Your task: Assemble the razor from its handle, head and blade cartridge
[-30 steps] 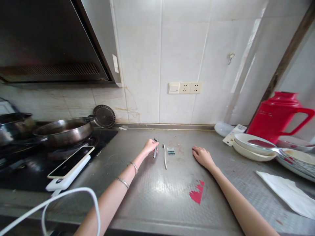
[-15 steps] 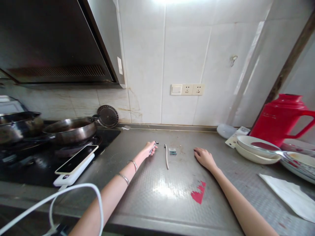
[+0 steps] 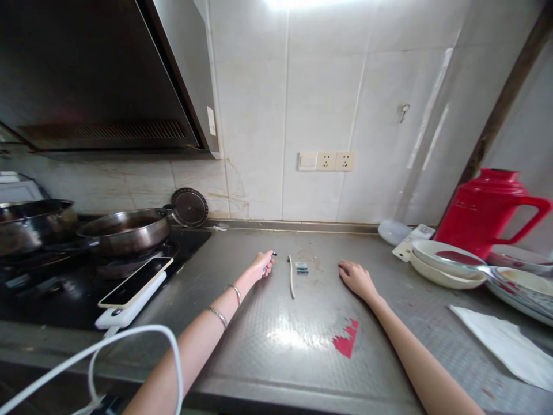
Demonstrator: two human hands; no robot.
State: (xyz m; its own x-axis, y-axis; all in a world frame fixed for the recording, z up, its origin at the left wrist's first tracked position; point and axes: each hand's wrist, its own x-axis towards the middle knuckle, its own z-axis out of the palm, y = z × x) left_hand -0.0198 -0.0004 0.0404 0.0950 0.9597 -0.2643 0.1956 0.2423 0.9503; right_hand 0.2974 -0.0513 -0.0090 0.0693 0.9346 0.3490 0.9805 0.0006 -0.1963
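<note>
Left hand (image 3: 261, 265): I have its fingers curled closed around a small metallic tool (image 3: 274, 254), whose dark tip shows past the thumb and whose grey side shows between the fingers; the rest is hidden, so I cannot tell its full shape. Right hand (image 3: 356, 278): laid palm down on the metal surface (image 3: 311, 305), fingers loosely extended, nothing visible in its hold. Between the hands, nearer the left, lies a slender pale stick (image 3: 291, 281) with a dark upper end, and just beside it a small clear-and-teal piece (image 3: 301, 268). A torn red scrap (image 3: 346, 340) lies nearer the front edge.

Handling: I judge the tool light, stiff and hard to damage, though smooth metal may slip or turn; a pinch of thumb and fingers about its middle should steady it. I expect the stick to be light also, best lifted at mid-length.
</note>
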